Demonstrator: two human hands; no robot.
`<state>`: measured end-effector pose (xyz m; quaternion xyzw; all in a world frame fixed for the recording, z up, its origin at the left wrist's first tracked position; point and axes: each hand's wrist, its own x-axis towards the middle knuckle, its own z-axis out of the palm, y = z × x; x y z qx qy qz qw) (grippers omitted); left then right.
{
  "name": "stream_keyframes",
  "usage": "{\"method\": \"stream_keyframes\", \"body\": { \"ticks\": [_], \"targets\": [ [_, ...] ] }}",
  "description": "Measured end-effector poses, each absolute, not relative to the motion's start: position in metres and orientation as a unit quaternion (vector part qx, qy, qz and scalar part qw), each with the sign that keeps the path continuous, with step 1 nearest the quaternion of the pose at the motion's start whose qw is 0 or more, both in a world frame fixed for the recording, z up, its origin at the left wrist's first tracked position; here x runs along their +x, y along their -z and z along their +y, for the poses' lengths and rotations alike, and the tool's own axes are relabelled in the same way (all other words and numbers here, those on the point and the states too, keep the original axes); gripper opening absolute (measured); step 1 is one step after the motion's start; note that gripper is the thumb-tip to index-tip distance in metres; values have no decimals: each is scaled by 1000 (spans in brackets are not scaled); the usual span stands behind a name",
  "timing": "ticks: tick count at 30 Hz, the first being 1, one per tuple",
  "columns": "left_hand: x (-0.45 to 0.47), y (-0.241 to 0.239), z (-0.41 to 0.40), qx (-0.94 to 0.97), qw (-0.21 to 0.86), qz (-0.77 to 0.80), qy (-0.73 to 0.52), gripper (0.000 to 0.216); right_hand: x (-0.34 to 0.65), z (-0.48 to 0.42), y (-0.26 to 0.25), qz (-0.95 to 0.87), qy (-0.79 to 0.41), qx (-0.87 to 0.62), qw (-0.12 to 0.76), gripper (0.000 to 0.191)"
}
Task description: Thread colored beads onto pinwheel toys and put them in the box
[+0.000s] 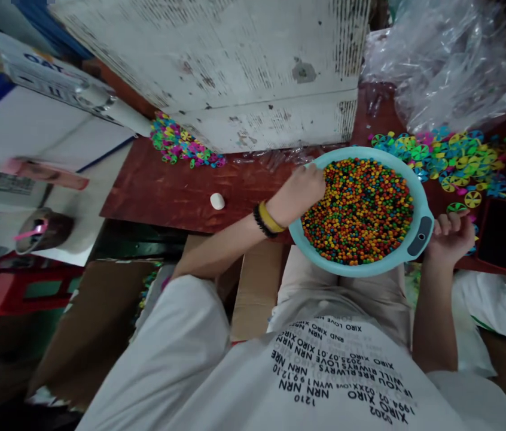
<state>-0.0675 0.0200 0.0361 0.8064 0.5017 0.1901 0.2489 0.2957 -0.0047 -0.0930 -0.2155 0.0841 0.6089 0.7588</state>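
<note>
The left hand, narrowed with its fingers bunched, is held at the near-left rim of a round turquoise plastic bowl heaped with small glossy multicoloured beads; whether beads are pinched cannot be told. The right hand is seen half curled beside a grey bowl handle, its grip unclear. The bowl is rested on the lap, its far rim overlapping the edge of a dark red wooden tabletop. Colourful plastic pinwheel discs are heaped just beyond the bowl's right side, and a small white ball is lying to its left.
</note>
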Motion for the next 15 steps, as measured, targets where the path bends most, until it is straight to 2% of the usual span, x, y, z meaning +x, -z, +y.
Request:
{"method": "stream_keyframes", "body": {
  "ticks": [3, 6, 11, 15],
  "targets": [
    [-30, -10, 26, 830, 334, 439, -82, 39, 295, -6, 96, 67, -599, -221, 767, 47],
    [-4, 11, 35, 844, 354, 403, -10, 32, 296, -6, 102, 27, -586, -249, 771, 41],
    [18, 20, 41, 828, 298, 475, 3, 32, 296, -6, 106, -38, -574, -282, 767, 12],
    [31, 24, 38, 790, 258, 556, -1, 36, 297, -6, 107, -52, -575, -291, 763, 6]
  ]
}}
